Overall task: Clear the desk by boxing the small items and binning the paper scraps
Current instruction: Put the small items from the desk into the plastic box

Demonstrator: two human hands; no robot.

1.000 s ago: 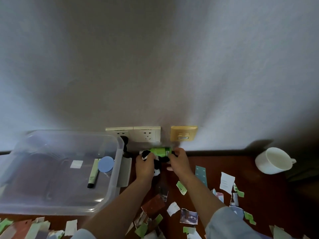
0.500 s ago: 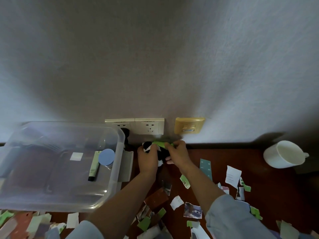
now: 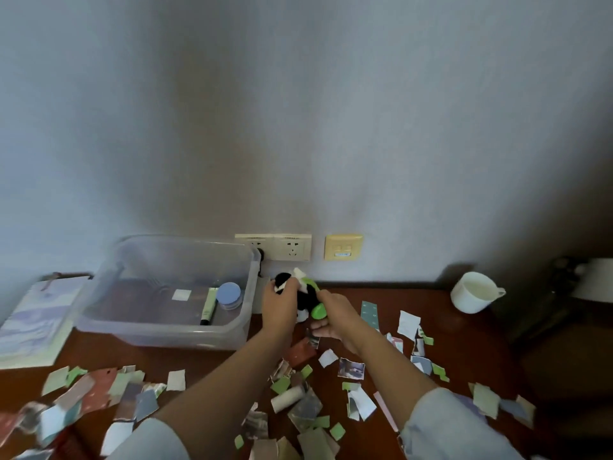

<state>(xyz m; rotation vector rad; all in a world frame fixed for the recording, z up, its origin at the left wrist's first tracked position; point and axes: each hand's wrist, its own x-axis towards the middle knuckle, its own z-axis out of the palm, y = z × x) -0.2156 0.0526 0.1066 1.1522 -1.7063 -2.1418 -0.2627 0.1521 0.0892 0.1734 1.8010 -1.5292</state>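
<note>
1. The black-and-white plush toy (image 3: 306,297) is held just right of the clear plastic box (image 3: 159,330), close by the box's far right corner, and it looks to be off the desk (image 3: 205,363).
2. My left hand (image 3: 280,305) grips the toy's near-box side, back of the hand up and fingers curled over the black-and-white head end.
3. My right hand (image 3: 335,318) holds the toy's side away from the box. Its fingers are curled under, and a green part (image 3: 319,310) shows at the thumb. I cannot tell whether that green part belongs to the toy.
4. Both hands are together on the toy. The forearms reach forward and converge to the right of the box, with pale blue sleeves (image 3: 447,426) pushed up.
5. Inside the box, along its right side, lie a green tube (image 3: 209,305) and a round blue lid (image 3: 228,293), with a small white square (image 3: 181,294) nearer the middle.
6. Paper scraps (image 3: 351,368) are strewn in front of the box and to its right, a cardboard roll (image 3: 288,398) among them.
7. A white cup (image 3: 471,293) stands well to the right of the box.
8. Wall sockets (image 3: 273,247) sit behind the box's right corner, with a yellow plate (image 3: 343,247) further right.
9. A notebook (image 3: 30,323) lies just left of the box.
</note>
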